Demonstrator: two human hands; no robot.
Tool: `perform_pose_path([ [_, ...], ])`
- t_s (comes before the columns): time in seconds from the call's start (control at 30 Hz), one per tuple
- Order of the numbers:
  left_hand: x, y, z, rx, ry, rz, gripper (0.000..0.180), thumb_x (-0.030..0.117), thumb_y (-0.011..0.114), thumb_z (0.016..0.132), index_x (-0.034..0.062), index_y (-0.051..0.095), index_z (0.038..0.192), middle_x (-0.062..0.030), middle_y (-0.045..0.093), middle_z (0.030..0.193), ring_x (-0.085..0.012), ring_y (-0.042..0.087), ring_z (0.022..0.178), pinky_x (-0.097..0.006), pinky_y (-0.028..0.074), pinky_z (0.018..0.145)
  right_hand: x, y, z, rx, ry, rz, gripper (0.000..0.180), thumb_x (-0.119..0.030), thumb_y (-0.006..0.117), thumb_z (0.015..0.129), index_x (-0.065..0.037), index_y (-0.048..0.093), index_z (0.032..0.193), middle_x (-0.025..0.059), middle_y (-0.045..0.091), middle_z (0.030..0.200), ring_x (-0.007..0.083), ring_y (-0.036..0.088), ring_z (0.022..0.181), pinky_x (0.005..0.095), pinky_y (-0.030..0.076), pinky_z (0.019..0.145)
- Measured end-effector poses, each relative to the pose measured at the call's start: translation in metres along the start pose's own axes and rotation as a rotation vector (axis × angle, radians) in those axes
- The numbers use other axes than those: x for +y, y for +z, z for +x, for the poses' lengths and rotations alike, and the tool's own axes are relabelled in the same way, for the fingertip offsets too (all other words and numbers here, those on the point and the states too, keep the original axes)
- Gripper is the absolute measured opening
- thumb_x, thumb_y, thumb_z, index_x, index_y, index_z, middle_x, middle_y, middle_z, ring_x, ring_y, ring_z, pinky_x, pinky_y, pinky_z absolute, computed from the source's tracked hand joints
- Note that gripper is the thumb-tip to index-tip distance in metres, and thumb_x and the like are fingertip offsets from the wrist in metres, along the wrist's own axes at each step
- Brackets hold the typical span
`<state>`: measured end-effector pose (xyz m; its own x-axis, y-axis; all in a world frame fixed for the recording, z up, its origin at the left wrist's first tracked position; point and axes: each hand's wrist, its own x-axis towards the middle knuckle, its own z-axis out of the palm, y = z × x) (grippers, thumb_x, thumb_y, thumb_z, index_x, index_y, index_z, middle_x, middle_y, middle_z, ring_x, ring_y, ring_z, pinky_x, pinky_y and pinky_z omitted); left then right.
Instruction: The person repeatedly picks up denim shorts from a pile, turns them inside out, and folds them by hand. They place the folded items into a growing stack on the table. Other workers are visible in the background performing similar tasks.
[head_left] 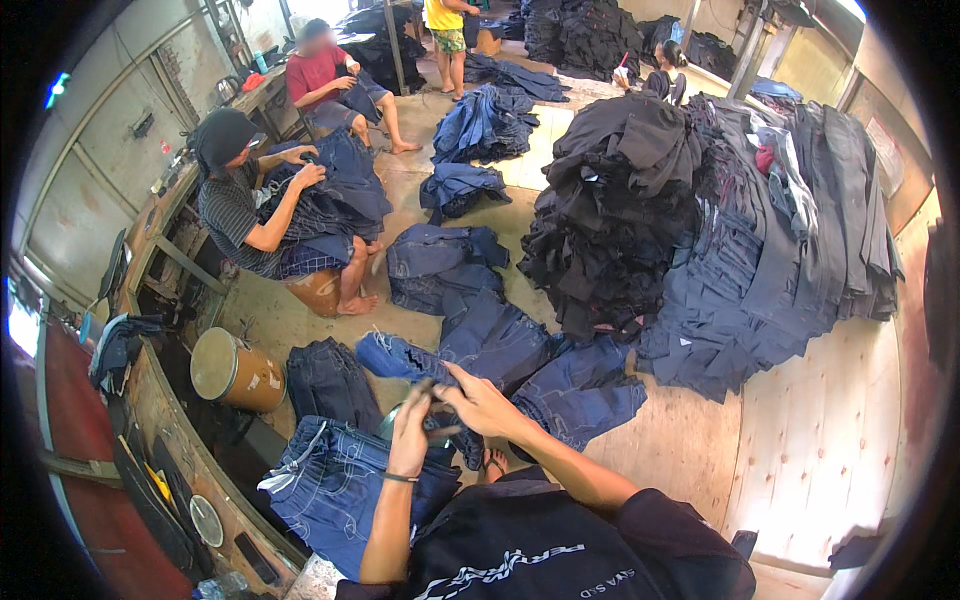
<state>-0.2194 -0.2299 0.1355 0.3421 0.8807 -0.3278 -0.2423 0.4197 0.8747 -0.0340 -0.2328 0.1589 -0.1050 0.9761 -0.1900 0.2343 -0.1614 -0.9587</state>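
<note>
Jeans (345, 485): matt, creased denim; floor (690, 435): smooth wood; black heap (610, 200): cloth

Left grip (410, 432) and right grip (482, 402) are bare. A thin dark band (401, 478) circles the wrist just behind the left grip. Farther back, a black short-sleeved shirt (600, 550) carries white lettering and a jagged white line. Below the right grip shows a dark-strapped sandal (491, 460).

Your black T-shirt (545, 525) bears white capital lettering (490, 573) across the chest. The label (273, 380) on the brown drum (240, 368) is illegible.
</note>
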Motion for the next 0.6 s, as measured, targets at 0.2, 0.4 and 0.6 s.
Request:
perform_pose_path([
  [0.2, 0.015, 0.036, 0.020, 0.254, 0.350, 0.487, 0.039, 0.021, 0.075, 0.101, -0.0072, 0.058, 0.121, -0.0146, 0.072, 0.097, -0.0192, 0.067, 0.084, -0.036, 0.053, 0.074, 0.018, -0.011, 0.004, -0.055, -0.061, 0.090, 0.055, -0.043, 0.041, 0.116, 0.002, 0.068, 0.133, 0.0202, 0.076, 0.110, 0.0211, 0.066, 0.098, 0.0380, 0.052, 0.093],
  [0.4, 0.043, 0.033, -0.002, 0.317, 0.497, 0.761, 0.041, 0.007, 0.067, 0.096, -0.0073, 0.056, 0.133, -0.0227, 0.072, 0.111, -0.0316, 0.072, 0.094, -0.041, 0.056, 0.083, 0.010, -0.046, 0.002, 0.027, -0.181, 0.217, 0.054, -0.040, 0.045, 0.118, 0.009, 0.068, 0.110, -0.0022, 0.064, 0.094, 0.0107, 0.054, 0.088, 0.0349, 0.049, 0.079],
  [0.6, 0.064, 0.054, -0.035, 0.373, 0.593, 0.696, 0.044, 0.001, 0.068, 0.093, -0.0055, 0.056, 0.134, -0.0174, 0.069, 0.105, -0.0219, 0.067, 0.080, -0.034, 0.058, 0.064, -0.004, -0.070, -0.004, 0.112, -0.152, 0.122, 0.045, -0.036, 0.048, 0.118, 0.000, 0.054, 0.091, -0.0076, 0.045, 0.087, 0.0069, 0.039, 0.084, 0.0276, 0.039, 0.074],
])
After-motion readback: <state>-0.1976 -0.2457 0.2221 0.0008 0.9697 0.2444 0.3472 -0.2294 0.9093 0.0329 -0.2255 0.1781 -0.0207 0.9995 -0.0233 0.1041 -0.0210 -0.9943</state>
